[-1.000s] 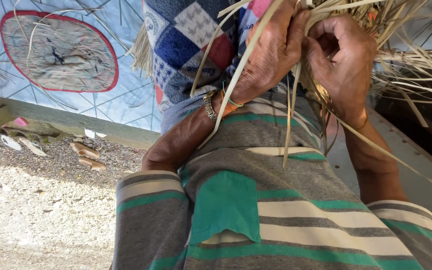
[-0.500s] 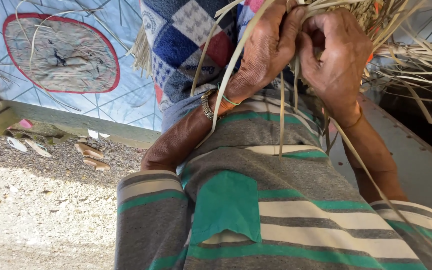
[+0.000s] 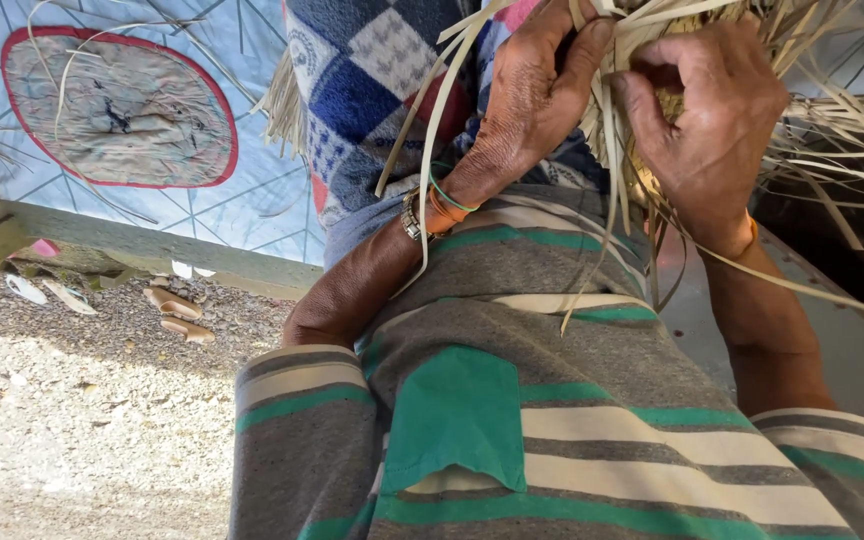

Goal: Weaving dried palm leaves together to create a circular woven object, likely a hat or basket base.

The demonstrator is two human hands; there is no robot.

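Observation:
A bundle of pale dry straw strips [image 3: 642, 60] hangs at the top of the head view, with loose ends trailing down over my striped grey and green shirt [image 3: 552, 420]. My left hand [image 3: 537, 95] pinches several strips between thumb and fingers; bangles and orange threads circle its wrist. My right hand [image 3: 707, 125] is curled around the same bundle just to the right, close to the left hand. More strips [image 3: 842, 140] fan out to the right. How the strips interlace under the fingers is hidden.
A blue and white checked cloth [image 3: 372, 90] covers my lap. To the left a round cushion with a red rim [image 3: 117, 105] lies on a pale blue patterned mat. Beyond a ledge is gravel ground [image 3: 72, 420] with scattered shells and scraps.
The view has shifted slightly. Both hands stay on the straw; the fingers have shifted a little along the strips, and the loose ends hang in a slightly different way.

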